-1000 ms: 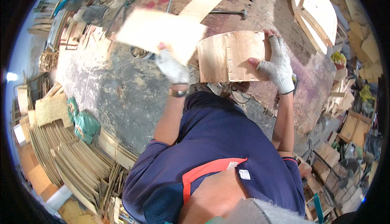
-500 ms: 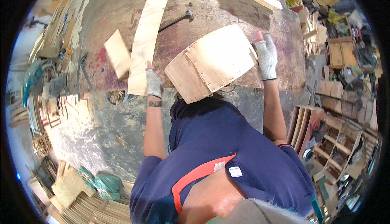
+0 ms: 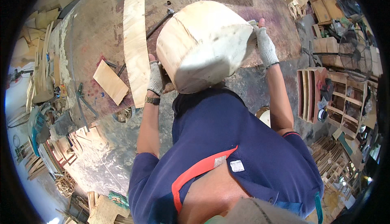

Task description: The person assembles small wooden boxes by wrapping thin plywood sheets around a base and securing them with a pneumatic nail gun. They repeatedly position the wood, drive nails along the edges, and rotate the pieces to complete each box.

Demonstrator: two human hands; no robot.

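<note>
A pale thin plywood sheet, bent into a curved drum shape [image 3: 203, 45], is held up in front of me above the workbench edge. My left hand [image 3: 155, 77], in a grey fingerless glove with a wristwatch below it, grips its left end. My right hand [image 3: 266, 45], gloved too, holds its right end with fingers up. Both arms reach out from my dark blue shirt with an orange stripe.
A stained brown workbench [image 3: 93, 33] carries a long pale veneer strip [image 3: 136, 41], a small plywood rectangle [image 3: 110, 82] and a hammer [image 3: 160, 19]. Stacked veneer and wood scraps lie at the left [image 3: 40, 73]; wooden boxes and frames [image 3: 325, 98] and a fan stand at the right.
The view has swung so the bench sits higher and closer. The plywood piece, flatter before, is now bent into a rounded drum between my hands, which have drawn nearer to me.
</note>
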